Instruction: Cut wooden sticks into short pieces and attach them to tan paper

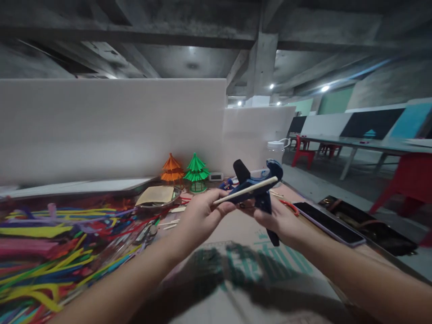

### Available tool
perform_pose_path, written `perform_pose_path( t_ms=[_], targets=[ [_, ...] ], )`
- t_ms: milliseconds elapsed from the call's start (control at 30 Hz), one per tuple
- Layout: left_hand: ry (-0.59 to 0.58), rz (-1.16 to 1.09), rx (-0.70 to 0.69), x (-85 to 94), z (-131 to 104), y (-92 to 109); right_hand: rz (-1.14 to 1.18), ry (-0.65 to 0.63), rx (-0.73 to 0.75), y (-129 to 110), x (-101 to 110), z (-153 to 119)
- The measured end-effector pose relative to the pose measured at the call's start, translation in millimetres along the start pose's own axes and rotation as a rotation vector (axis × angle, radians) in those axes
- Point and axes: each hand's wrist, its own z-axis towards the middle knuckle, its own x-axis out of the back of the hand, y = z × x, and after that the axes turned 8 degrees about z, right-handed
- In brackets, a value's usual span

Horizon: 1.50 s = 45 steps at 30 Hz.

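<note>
My left hand (205, 213) is closed, its thumb and fingers pinching one end of a thin pale wooden stick (256, 185). The stick slants up to the right and lies across a dark blue and black hand tool (265, 201), whose exact kind I cannot make out. My right hand (280, 220) is wrapped round the lower part of that tool, which hides some of its shape. Both hands are close together above the table, beyond a printed sheet with green lettering (259, 261).
Coloured strips (50, 252) heap up at left. Behind stand an orange paper tower (171, 170) and a green one (196, 173), near a shallow dish (157, 198). A phone (329, 223) and dark case (367, 225) lie at right; a white-lidded bottle (275, 148) stands behind.
</note>
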Motion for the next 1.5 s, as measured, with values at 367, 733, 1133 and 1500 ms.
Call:
perform_pose_path(
  t_ms=[367,733,1133,1500],
  targets=[
    [-0.02,-0.167,0.119,-18.5,-22,-4,0.325,-0.06,-0.175,40,-3,-1],
    [0.188,0.283,-0.178,41.4,-18,15,-1.081,0.101,0.749,1,61,15],
    [-0.058,0.242,-0.306,43.2,-15,17,-1.478,0.196,0.971,-27,41,3],
    [-0.28,0.275,-0.396,48.5,-16,22,-1.58,0.173,1.018,-32,33,-4]
  ],
)
